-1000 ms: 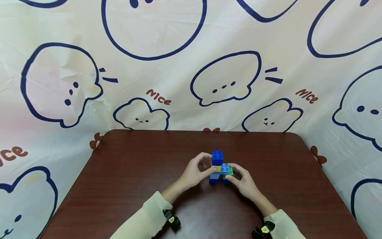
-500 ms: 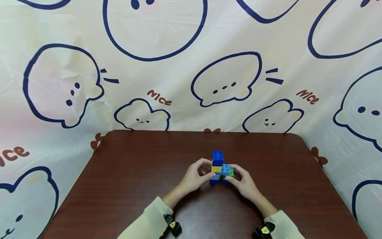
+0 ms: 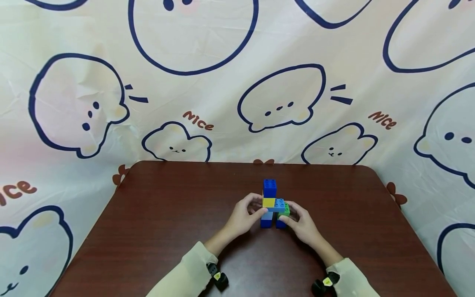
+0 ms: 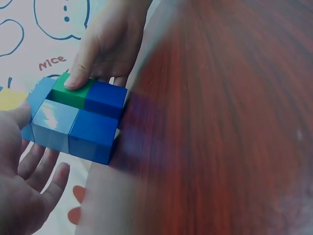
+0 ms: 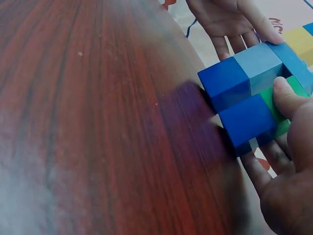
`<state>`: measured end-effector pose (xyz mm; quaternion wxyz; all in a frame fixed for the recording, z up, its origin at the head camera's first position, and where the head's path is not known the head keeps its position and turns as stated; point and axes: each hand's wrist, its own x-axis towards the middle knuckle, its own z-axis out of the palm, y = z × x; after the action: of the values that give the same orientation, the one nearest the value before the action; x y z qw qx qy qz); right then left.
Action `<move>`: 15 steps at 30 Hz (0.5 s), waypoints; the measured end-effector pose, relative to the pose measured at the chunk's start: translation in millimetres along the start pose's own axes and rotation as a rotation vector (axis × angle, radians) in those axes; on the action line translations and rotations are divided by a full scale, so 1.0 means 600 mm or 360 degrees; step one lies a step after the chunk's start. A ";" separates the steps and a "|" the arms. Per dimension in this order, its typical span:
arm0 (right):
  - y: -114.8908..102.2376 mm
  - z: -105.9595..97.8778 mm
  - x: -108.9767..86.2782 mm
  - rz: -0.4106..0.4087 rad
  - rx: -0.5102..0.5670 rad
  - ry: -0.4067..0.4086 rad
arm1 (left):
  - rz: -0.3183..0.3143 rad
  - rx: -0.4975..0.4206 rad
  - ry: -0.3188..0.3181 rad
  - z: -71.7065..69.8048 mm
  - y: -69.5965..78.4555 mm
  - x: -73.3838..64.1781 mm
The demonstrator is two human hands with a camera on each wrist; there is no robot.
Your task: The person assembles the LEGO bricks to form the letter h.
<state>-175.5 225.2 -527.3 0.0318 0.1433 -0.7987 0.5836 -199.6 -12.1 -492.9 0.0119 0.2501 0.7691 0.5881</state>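
An assembly of toy building bricks stands on two legs between the hands. Its left leg has a dark blue brick (image 3: 266, 223) below a paler blue one (image 4: 54, 122). The right leg has another dark blue brick (image 4: 106, 98) below a green brick (image 5: 282, 107). A light blue brick (image 3: 279, 204) bridges them, carrying a yellow brick (image 3: 269, 202) and a dark blue top brick (image 3: 269, 188). My left hand (image 3: 241, 216) grips the bridge's left side, thumb in front. My right hand (image 3: 306, 227) pinches the green brick, thumb in front. Fingers behind the bricks are partly hidden.
The bricks are over a dark brown wooden table (image 3: 167, 206) with rounded far corners. A pale cloth (image 3: 219, 95) printed with cartoon outlines hangs behind and beside it. Black wrist devices (image 3: 219, 278) sit at both sleeves.
The upper bricks now appear higher in the head view, while the dark blue feet stay nearly in place. More of the paler blue brick shows. My left hand has risen slightly with the upper bricks.
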 end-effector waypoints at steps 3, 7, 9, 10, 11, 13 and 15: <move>-0.004 0.001 0.004 0.0055 0.0007 -0.0001 | -0.0018 -0.0002 0.0026 0.000 0.008 0.002; -0.008 0.002 0.010 0.0109 -0.0010 -0.0011 | -0.0024 0.0011 0.0034 -0.002 0.007 0.002; -0.009 0.002 0.013 0.0125 -0.0024 -0.0009 | -0.0018 0.0026 0.0032 -0.002 -0.003 0.002; -0.010 0.003 0.014 0.0143 -0.0033 -0.0005 | -0.0021 0.0037 0.0032 -0.002 -0.002 0.002; -0.012 0.003 0.014 0.0160 -0.0041 -0.0005 | -0.0022 0.0044 0.0035 -0.003 -0.003 0.002; -0.015 0.005 0.015 0.0196 -0.0067 -0.0013 | -0.0017 0.0053 0.0054 -0.003 -0.004 0.002; -0.019 0.008 0.015 0.0226 -0.0082 -0.0028 | -0.0010 0.0070 0.0086 -0.004 -0.005 0.003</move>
<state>-180.7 215.8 -516.3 -0.0130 0.0907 -0.8218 0.5624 -202.9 -13.9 -494.5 -0.0125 0.2318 0.7826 0.5776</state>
